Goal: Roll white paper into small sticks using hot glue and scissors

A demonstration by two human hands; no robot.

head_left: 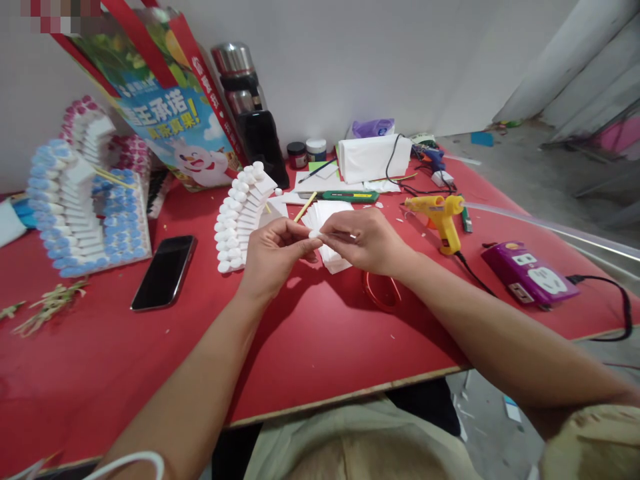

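My left hand (277, 257) and my right hand (363, 240) meet above the red table (310, 347), both pinching one small white piece (315, 234) between their fingertips. Right behind the hands lies a fanned stack of white paper strips (325, 217). To the left of it stands a white model (243, 217) of stepped strips edged with white caps. A yellow stick (305, 207) lies between the model and the strips.
A black phone (164, 271) lies left of my hands, a blue-capped model (83, 213) further left. A yellow glue gun (443, 217) and purple power strip (530, 273) sit on the right. A red ring (383, 293) lies under my right wrist. A printed bag (165, 100), flask (250, 113) and tissue box (373, 157) stand behind.
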